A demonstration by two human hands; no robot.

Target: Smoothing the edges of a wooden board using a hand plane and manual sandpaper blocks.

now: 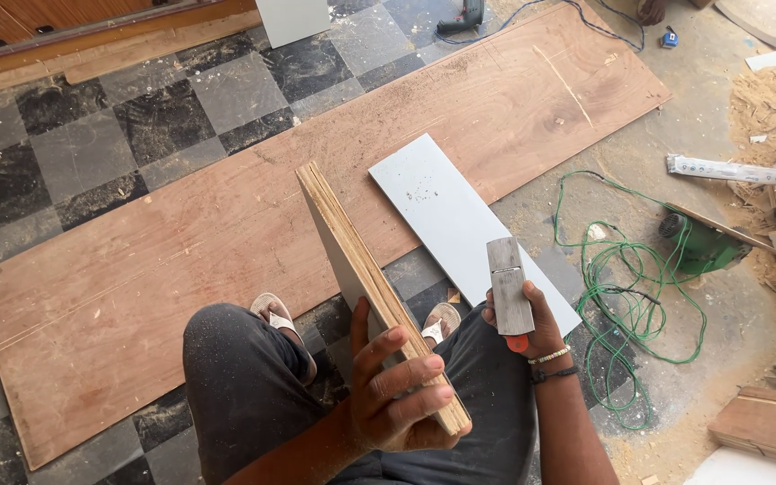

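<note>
My left hand point(397, 395) grips the near end of a plywood board point(352, 247) held on edge, its layered edge facing up and its far end resting on the floor. In my right hand point(536, 328) I hold a small grey hand plane point(507, 286) upright, just right of the board and apart from it. Both hands hover over my knees in dark trousers. A white laminated panel point(442, 211) lies flat on the floor behind the plane.
A large brown plywood sheet point(181, 251) lies across the checkered floor. A tangled green cable point(626, 278) runs to a green power tool point(707, 247) at right. Offcuts and sawdust pile up at the right edge. A drill point(460, 18) lies at the top.
</note>
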